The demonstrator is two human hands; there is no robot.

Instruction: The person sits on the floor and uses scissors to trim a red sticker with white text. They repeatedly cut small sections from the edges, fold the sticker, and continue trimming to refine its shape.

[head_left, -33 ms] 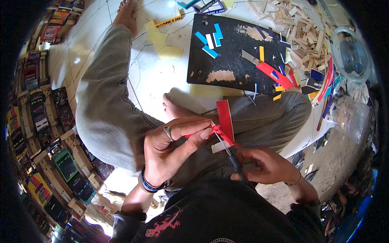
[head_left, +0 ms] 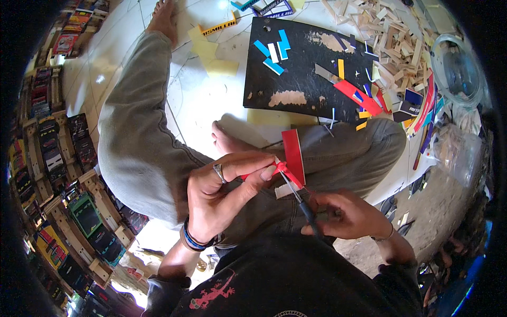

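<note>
Over my lap, my left hand (head_left: 224, 185) pinches a small red strip (head_left: 283, 169) between thumb and fingertips. My right hand (head_left: 348, 215) is closed round the dark handles of scissors (head_left: 305, 208). Their slim metal blades point up and left, at the red strip beside my left thumb. Whether the blades meet is too small to tell. A longer red strip with a pale edge (head_left: 293, 154) lies on my trouser leg just beyond the fingertips. A whitish scrap (head_left: 285, 190) shows behind the blades.
Ahead lies a worn black board (head_left: 301, 84) with blue, yellow and red strips on it. Wooden pieces (head_left: 401, 53) are heaped at the far right, near a clear round container (head_left: 457, 71). Wooden racks of dark printed pieces (head_left: 87, 216) line the left. Yellow sheets (head_left: 222, 67) lie on the tiles.
</note>
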